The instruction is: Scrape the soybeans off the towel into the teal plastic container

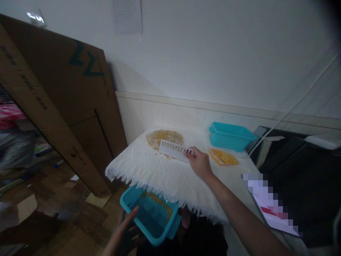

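My right hand (201, 163) grips the end of a white slotted plastic strip (173, 151), which stands on edge on the white fringed cloth (160, 170). Just behind the strip lies a spread pile of soybeans (163, 137), with a few loose ones in front of it. Below the cloth's fringe, my left hand (126, 227) holds a blue plastic basket (149, 217) by its near left rim, thumb over the edge. Beans sit in a band along the far and right side of that basket. Part of the basket's far rim is hidden by the fringe.
Another blue basket (231, 137) stands by the wall, with a yellow bag (223, 156) in front. A large cardboard box (61, 89) rises at the left. On the right are a dark surface (293, 170), a white cable (295, 103) and a partly pixelated flat object (269, 202).
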Motion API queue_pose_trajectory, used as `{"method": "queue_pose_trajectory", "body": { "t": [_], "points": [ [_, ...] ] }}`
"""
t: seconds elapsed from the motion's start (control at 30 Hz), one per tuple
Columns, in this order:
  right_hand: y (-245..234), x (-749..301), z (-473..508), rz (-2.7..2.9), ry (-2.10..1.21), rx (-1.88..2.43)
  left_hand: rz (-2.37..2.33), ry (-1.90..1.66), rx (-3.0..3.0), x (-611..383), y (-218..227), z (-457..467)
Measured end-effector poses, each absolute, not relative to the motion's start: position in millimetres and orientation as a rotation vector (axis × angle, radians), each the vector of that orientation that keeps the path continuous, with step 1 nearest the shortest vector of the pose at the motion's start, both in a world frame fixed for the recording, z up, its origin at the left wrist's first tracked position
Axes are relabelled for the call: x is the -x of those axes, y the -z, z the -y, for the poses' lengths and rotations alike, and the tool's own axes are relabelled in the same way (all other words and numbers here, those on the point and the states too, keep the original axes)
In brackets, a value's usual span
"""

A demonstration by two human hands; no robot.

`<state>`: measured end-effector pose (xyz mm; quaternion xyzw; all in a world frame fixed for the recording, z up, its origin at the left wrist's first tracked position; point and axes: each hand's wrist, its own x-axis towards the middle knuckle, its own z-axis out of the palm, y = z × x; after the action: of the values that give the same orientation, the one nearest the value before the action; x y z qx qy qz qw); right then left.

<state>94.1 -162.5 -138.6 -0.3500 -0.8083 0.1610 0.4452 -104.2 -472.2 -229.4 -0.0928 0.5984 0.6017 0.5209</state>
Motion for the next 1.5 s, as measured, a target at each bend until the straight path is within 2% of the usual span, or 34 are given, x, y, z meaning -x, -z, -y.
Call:
{"method": "queue_pose_trajectory", "body": {
  "t": [0.27, 0.77, 1.5],
  "points": [
    [140, -88, 168, 2.111, -0.28, 0.916, -1.433, -1.444, 0.2, 92, 238, 471],
    [141, -85, 171, 2.123, -0.274, 0.941, -1.537, -1.532, 0.214, 96, 256, 460],
    [139, -100, 162, 2.007, -0.248, 0.965, -1.508, -1.49, 0.183, 96, 241, 465]
  ]
}}
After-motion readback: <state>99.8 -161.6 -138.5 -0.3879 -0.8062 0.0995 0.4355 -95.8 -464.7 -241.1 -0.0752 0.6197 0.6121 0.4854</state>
